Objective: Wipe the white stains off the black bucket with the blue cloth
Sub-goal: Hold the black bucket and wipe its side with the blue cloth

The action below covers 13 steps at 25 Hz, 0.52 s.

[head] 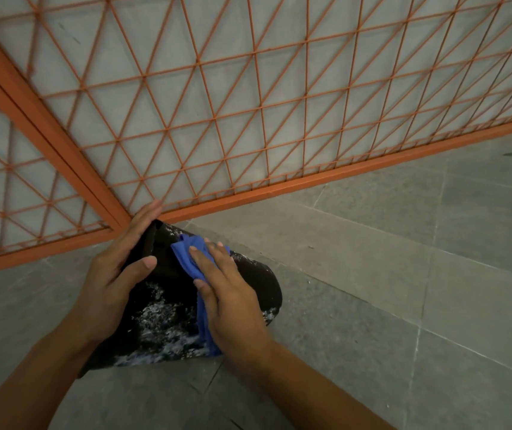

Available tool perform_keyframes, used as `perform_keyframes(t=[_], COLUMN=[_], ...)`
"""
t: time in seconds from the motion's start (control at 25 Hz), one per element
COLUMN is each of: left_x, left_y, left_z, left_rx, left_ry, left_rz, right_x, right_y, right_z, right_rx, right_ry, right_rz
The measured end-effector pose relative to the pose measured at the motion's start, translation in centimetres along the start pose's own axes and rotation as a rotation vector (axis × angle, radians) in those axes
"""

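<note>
My right hand [229,302] presses the blue cloth [191,254] flat-fingered onto the stained black bucket [164,321], my left hand [115,274] steadying it with straight fingers.

A bare utility or storage area: grey floor tiles [403,259] and an orange mesh partition [217,103].

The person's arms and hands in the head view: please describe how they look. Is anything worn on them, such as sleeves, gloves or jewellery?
Both forearms are bare as far as the frame shows; no sleeve is in view. The left hand and the right hand wear no gloves, and no ring, watch or bracelet can be seen. The fingernails are short and unpainted. No markings are visible on either arm.
</note>
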<state>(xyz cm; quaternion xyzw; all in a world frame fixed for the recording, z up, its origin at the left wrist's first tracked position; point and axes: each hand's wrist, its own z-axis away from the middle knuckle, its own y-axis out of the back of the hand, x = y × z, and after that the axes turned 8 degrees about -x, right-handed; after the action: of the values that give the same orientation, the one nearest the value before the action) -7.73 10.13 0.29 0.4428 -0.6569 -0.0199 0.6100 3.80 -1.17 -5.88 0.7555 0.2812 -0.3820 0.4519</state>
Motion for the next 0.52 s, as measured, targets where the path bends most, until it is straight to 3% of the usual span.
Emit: perform_keyframes(t=[0.16, 0.36, 0.52], left_x=[0.4, 0.6, 1.1], left_y=[-0.3, -0.8, -1.3], left_z=[0.2, 0.3, 0.3], left_rx=[-0.026, -0.077, -0.093], left_ry=[0.019, -0.031, -0.051], left_rz=[-0.017, -0.090, -0.106], right_x=[0.6, -2.0, -1.6], right_y=[1.5, 1.8, 3.1], right_z=[0.9, 0.0, -0.7], right_rx=[0.064, -0.016, 0.025], right_ry=[-0.162, -0.018, -0.131], right_rz=[-0.102, -0.133, -0.199])
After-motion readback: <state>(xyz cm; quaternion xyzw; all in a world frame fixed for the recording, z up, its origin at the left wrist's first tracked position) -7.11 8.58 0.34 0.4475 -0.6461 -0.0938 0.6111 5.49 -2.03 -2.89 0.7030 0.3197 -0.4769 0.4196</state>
